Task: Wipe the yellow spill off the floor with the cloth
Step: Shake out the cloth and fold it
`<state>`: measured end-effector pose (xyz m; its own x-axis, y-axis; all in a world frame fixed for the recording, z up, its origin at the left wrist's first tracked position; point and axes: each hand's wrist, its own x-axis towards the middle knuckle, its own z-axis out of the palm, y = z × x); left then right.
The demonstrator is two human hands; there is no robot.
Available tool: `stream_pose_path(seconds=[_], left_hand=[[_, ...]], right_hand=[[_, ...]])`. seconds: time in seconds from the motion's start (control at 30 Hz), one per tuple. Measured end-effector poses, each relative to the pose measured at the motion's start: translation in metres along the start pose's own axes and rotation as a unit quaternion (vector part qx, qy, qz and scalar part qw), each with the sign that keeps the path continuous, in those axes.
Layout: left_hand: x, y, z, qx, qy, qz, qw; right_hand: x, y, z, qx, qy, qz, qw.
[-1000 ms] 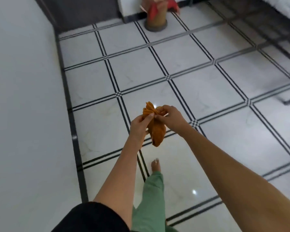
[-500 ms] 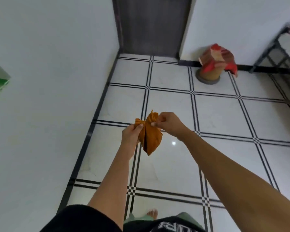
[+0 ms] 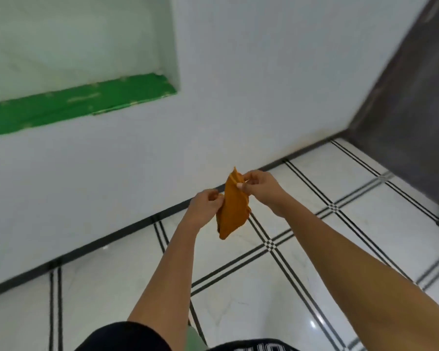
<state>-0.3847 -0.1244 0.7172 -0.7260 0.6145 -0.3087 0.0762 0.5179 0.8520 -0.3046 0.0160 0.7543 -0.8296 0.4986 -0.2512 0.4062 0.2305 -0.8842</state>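
An orange cloth [image 3: 232,211] hangs folded in the air in front of me, above the white tiled floor [image 3: 264,287]. My right hand [image 3: 260,188] pinches its top corner. My left hand [image 3: 205,207] grips its left edge a little lower. Both arms are stretched forward. No yellow spill shows on the floor in this view.
A white wall [image 3: 238,97] stands close ahead and to the left, with a recessed niche lined in green [image 3: 81,102]. A dark door [image 3: 413,117] closes off the far right corner. Black skirting [image 3: 112,239] runs along the wall's foot.
The view has swung left towards the wall, and the red-wrapped pot is out of sight. Both hands keep hold of the cloth, which now hangs flatter and longer.
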Motion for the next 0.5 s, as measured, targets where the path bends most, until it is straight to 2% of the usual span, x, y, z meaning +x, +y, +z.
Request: stream_pose_path(seconds=[0.13, 0.2, 0.27, 0.37, 0.5], left_hand=[[-0.037, 0.012, 0.001, -0.154, 0.086, 0.003, 0.984], [-0.053, 0.014, -0.002, -0.186, 0.121, 0.003, 0.975], [-0.069, 0.012, -0.008, -0.189, 0.150, 0.005, 0.970], [-0.089, 0.007, -0.020, -0.180, 0.152, 0.009, 0.972], [-0.108, 0.001, -0.035, -0.152, 0.169, 0.012, 0.974]], right_hand=[[-0.009, -0.014, -0.001, -0.011, -0.091, -0.058, 0.994], [-0.016, -0.018, 0.005, -0.016, -0.125, -0.079, 0.989], [-0.026, -0.022, 0.015, -0.015, -0.155, -0.099, 0.983], [-0.039, -0.030, 0.028, -0.003, -0.183, -0.116, 0.976], [-0.050, -0.040, 0.043, -0.022, -0.179, -0.110, 0.977]])
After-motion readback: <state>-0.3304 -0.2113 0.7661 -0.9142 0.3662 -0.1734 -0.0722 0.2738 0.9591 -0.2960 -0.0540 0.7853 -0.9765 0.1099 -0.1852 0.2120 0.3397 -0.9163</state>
